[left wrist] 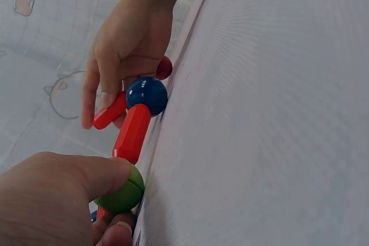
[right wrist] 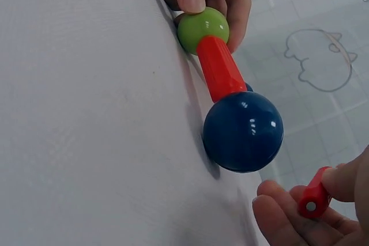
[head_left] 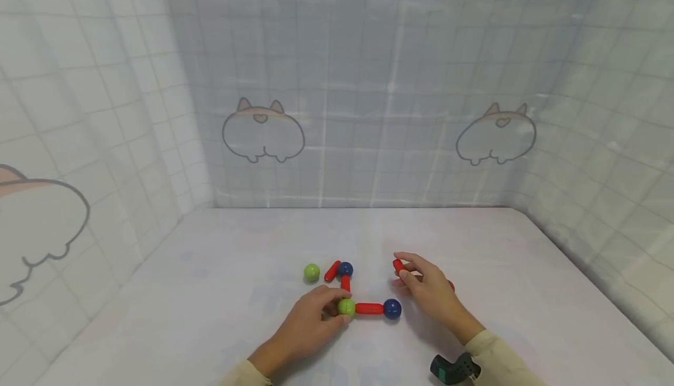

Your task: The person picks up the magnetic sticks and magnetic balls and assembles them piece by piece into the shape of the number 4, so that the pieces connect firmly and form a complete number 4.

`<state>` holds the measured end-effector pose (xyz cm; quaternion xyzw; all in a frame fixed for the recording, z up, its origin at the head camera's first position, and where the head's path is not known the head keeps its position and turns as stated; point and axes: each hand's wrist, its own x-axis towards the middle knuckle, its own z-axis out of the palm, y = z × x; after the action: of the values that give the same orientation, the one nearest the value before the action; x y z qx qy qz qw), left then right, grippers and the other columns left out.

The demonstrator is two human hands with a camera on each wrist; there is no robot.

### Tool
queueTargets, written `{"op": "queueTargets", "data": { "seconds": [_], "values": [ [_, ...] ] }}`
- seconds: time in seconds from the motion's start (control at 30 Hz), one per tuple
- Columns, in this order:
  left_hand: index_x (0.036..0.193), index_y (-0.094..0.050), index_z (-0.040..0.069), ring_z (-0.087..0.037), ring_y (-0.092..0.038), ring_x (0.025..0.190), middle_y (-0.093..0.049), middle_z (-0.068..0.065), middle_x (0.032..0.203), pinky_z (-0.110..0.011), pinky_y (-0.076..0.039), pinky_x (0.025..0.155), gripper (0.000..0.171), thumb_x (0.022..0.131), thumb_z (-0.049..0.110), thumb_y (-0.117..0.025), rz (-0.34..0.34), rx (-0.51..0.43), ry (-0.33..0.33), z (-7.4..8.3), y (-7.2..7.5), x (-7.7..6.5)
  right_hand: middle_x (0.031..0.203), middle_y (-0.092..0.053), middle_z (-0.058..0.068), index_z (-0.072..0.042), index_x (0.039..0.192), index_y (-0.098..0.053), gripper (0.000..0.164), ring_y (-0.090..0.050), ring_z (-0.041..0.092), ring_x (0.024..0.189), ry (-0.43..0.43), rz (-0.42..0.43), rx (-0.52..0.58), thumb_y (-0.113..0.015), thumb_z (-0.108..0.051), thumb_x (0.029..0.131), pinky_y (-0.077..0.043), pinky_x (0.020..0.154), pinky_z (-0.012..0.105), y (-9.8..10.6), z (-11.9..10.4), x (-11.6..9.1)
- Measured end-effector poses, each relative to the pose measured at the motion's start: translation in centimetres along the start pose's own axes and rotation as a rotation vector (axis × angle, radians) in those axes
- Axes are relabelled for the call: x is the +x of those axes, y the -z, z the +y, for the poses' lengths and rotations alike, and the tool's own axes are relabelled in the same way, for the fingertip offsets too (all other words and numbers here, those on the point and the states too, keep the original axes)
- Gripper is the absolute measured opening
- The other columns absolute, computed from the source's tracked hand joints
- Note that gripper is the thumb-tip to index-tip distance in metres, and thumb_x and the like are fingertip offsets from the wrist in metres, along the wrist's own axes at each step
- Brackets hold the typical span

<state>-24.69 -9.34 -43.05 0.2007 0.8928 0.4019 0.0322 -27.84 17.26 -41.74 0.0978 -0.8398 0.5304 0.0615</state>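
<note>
Nearest the person, the left hand [head_left: 310, 319] grips a green ball [head_left: 346, 307] between thumb and fingers, pinning it to the table [head_left: 210, 292], most likely so the pieces joined to it do not slide. From that ball one red rod [head_left: 369, 308] runs right along the table to a blue ball [head_left: 392, 309], and a second rod [head_left: 345, 282] runs away from the person to a farther blue ball [head_left: 344, 269], so the pieces form a corner lying flat. A third rod [head_left: 332, 271] leans off the far blue ball to the left, and a loose green ball [head_left: 312, 272] sits just beside it, apart from the rest. The right hand [head_left: 429, 289] is just beyond and right of the near blue ball, pinching a free red rod [head_left: 398, 266] at the fingertips, its end pointing up and away; the right wrist view shows that rod [right wrist: 314, 200] held clear of the blue ball [right wrist: 243, 131], not touching. Something red peeks out under the palm, too hidden to name. The pieces lie near the front middle of the table, with bare surface on both sides and well back to the tiled cloth walls [head_left: 368, 111], so there is room to move outward in any direction.
</note>
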Motion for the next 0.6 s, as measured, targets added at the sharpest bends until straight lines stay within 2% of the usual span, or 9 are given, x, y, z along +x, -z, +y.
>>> {"op": "queueTargets", "data": {
  "seconds": [0.07,0.17,0.3,0.43,0.6],
  "values": [
    [0.124,-0.065,0.026,-0.006,-0.056,0.083,-0.057,0.016,0.097,-0.024,-0.050,0.075,0.039,0.086,0.029,-0.073,0.004,0.003,0.001,-0.02,0.14,-0.05,0.104,-0.061,0.012,-0.012,0.134,-0.057,0.041,-0.070,0.020,0.082,-0.005,-0.016,0.039,-0.059,0.000,0.095,-0.056,0.075,0.031,-0.07,-0.09,0.11],
    [0.124,-0.065,0.025,-0.006,-0.056,0.083,-0.057,0.016,0.097,-0.024,-0.050,0.075,0.039,0.086,0.029,-0.073,0.006,0.001,0.001,0.00,0.17,-0.11,0.104,-0.063,0.008,-0.015,0.131,-0.061,0.038,-0.068,0.019,0.085,-0.023,-0.006,0.014,-0.062,-0.005,0.094,-0.056,0.076,0.031,-0.01,-0.14,0.15],
    [0.124,-0.065,0.025,-0.006,-0.056,0.083,-0.057,0.016,0.096,-0.024,-0.050,0.075,0.039,0.085,0.028,-0.074,0.009,0.000,0.007,0.06,0.10,-0.10,0.101,-0.067,0.005,-0.017,0.129,-0.062,0.037,-0.065,0.020,0.078,-0.078,-0.004,0.002,-0.067,-0.015,0.092,-0.055,0.073,0.031,0.13,-0.23,0.16],
    [0.123,-0.065,0.025,-0.005,-0.056,0.082,-0.057,0.016,0.096,-0.024,-0.050,0.074,0.039,0.085,0.029,-0.074,0.008,0.006,0.006,0.12,0.03,-0.11,0.097,-0.069,0.005,-0.015,0.130,-0.061,0.039,-0.063,0.023,0.067,-0.122,-0.039,0.060,-0.069,-0.018,0.091,-0.054,0.068,0.032,0.14,-0.31,0.04],
    [0.123,-0.065,0.026,-0.005,-0.056,0.082,-0.057,0.016,0.096,-0.024,-0.050,0.074,0.039,0.085,0.029,-0.074,0.004,0.011,0.001,0.27,0.09,-0.16,0.097,-0.069,0.007,-0.009,0.129,-0.060,0.041,-0.065,0.023,0.068,-0.104,-0.095,0.075,-0.070,-0.020,0.091,-0.054,0.069,0.031,0.00,-0.31,-0.11]
  ]
}}
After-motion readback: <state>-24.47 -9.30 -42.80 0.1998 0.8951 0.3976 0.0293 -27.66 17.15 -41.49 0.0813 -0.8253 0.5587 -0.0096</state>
